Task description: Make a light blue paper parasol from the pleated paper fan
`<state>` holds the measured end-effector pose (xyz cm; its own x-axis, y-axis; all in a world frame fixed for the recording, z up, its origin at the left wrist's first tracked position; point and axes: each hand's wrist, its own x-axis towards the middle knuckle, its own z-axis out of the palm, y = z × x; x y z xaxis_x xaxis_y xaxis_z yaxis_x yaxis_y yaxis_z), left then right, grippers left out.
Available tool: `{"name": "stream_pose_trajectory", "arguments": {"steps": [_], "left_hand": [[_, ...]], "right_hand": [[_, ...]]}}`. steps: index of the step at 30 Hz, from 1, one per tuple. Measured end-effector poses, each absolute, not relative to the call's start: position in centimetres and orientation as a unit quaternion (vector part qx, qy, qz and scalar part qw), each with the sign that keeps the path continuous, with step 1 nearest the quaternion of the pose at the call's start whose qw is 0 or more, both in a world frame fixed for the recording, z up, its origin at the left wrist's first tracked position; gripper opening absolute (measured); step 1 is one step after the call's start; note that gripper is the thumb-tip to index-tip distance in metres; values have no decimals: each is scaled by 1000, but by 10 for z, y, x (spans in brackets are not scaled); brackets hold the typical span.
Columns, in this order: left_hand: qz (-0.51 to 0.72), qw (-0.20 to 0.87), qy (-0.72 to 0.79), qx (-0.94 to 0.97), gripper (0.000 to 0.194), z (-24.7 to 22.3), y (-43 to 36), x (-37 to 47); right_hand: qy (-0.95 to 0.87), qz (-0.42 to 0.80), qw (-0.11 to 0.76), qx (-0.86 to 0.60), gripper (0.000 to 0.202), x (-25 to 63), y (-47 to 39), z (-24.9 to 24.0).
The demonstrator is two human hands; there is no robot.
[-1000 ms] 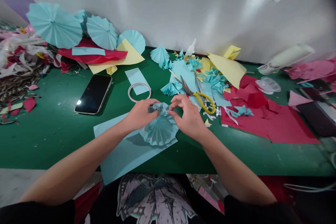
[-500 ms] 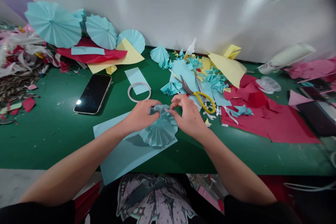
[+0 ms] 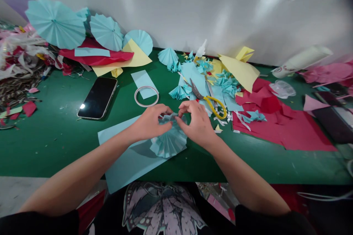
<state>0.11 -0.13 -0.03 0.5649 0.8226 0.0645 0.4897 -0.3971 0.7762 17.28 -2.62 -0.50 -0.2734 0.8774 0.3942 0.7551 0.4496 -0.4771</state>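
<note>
A pleated light-blue paper fan (image 3: 168, 142) is between my two hands, its scalloped edge towards me. My left hand (image 3: 150, 122) pinches its far edge from the left, thumb on the near side. From the right, my right hand (image 3: 196, 122) grips the same edge with thumb and forefinger, close to the left fingertips. Beneath the fan lies a flat light-blue sheet (image 3: 124, 163). A roll of double-sided tape (image 3: 136, 97) rests just beyond my left hand, partly over a small blue paper strip (image 3: 143, 79). Yellow-handled scissors (image 3: 213, 104) lie beyond my right hand.
Several pleated blue rosettes (image 3: 56, 24) lean against the wall at back left. A black phone (image 3: 97, 97) lies left on the green table (image 3: 66, 147). Blue paper scraps (image 3: 224, 82) and red sheets (image 3: 298, 128) spread over the right. Plastic bags (image 3: 16, 55) crowd the far left.
The fan has shifted slightly to the right and towards me. My left fingers have moved along its far edge, closer to my right fingertips.
</note>
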Motion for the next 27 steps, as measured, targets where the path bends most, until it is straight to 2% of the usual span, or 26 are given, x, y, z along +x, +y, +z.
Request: {"name": "stream_pose_trajectory", "arguments": {"steps": [6, 15, 21, 27], "left_hand": [[252, 349, 416, 801, 7, -5, -2, 3], [277, 299, 464, 787, 9, -1, -2, 4], [271, 296, 460, 792, 9, -2, -2, 3], [277, 296, 416, 814, 8, -2, -2, 3]], "right_hand": [[-811, 38, 323, -487, 24, 169, -31, -6], [-729, 64, 406, -547, 8, 172, -31, 4], [-797, 78, 311, -512, 28, 171, -31, 2], [-815, 103, 272, -502, 19, 171, -28, -5]]}}
